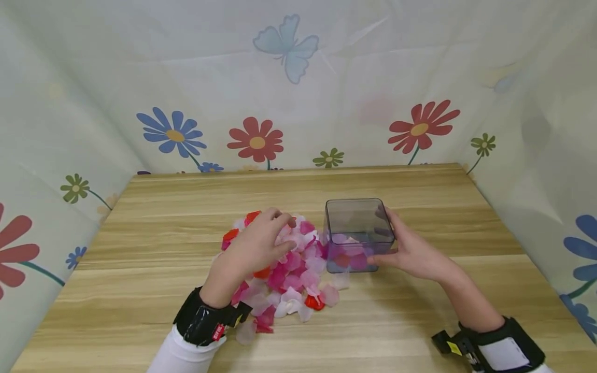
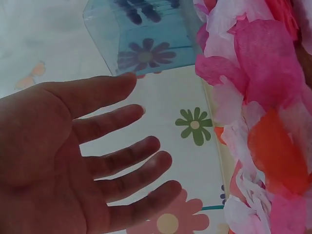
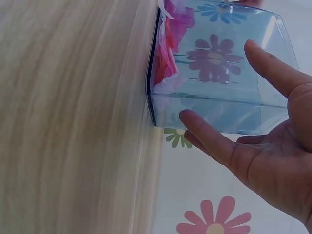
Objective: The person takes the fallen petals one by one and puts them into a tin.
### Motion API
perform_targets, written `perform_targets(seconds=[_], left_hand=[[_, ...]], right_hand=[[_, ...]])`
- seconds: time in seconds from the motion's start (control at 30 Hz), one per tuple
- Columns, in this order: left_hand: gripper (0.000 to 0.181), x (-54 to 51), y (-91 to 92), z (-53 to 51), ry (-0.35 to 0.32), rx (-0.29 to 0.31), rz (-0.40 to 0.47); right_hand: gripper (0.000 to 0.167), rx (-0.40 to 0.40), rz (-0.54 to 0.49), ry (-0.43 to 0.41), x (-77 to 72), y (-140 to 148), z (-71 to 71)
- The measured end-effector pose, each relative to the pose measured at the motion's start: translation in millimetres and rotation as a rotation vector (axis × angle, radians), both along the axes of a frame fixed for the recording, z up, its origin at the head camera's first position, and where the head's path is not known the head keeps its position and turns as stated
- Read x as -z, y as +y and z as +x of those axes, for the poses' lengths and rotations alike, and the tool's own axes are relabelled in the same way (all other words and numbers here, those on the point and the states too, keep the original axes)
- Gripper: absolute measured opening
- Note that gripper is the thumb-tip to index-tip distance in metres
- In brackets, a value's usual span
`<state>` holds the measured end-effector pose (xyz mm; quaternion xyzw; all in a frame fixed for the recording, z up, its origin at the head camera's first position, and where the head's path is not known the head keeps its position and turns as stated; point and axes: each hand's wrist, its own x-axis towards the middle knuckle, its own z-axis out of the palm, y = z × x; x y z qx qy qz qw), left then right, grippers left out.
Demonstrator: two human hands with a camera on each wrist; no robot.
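In the head view, a clear box on the table holds pink and red petals; the left hand is over a petal heap alongside. The left wrist view shows that hand empty, fingers spread. In the right wrist view, the right hand grips the box, thumb and fingers wide.

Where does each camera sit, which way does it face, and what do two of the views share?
Head: worn on the head, looks forward and down at the table; left hand and right hand show.
Left wrist: on that wrist, looks past the left hand toward petals and see-through box; the hand's palm side shows.
Right wrist: on that wrist, looks low across the table at the box; the right hand shows.
Shared: head and left wrist views both show the left hand, petals and box.
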<state>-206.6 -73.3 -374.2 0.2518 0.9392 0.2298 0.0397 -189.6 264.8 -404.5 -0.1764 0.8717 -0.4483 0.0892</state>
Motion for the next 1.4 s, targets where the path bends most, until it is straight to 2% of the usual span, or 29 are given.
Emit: perform_targets(seconds=[0.13, 0.3, 0.43, 0.67, 0.9, 1.07, 1.23, 1.4], left_hand=[[0.039, 6.2, -3.1, 1.7, -0.074, 0.055, -0.068], [0.043, 16.1, -4.1, 1.4, -0.125, 0.107, -0.120], [0.045, 21.3, -4.8, 1.5, -0.125, 0.125, -0.144], [0.045, 22.8, -5.8, 4.7, -0.135, 0.163, -0.153], [0.053, 24.8, -3.8, 8.3, -0.176, 0.143, -0.180], [0.055, 26.9, -2.7, 8.6, -0.157, 0.145, -0.216], [0.048, 26.7, -3.5, 7.9, -0.129, 0.153, -0.220], [0.040, 26.3, -4.8, 6.3, -0.143, 0.153, -0.180]], right_hand=[[0.112, 0.001, 0.002, 0.014, 2.7, -1, -0.7], [0.115, -0.002, -0.033, 0.014, 5.3, -2, -1.3], [0.118, -0.001, -0.037, 0.010, 5.6, -2, -1.1], [0.119, -0.001, -0.018, -0.007, 6.3, -3, -0.6], [0.120, -0.002, -0.024, -0.002, 7.8, -2, -1.8], [0.120, -0.004, -0.006, -0.009, 6.7, -3, -2.9], [0.120, -0.010, -0.006, 0.000, 7.0, -3, -4.4], [0.121, -0.012, 0.002, 0.019, 8.5, -2, -4.3]])
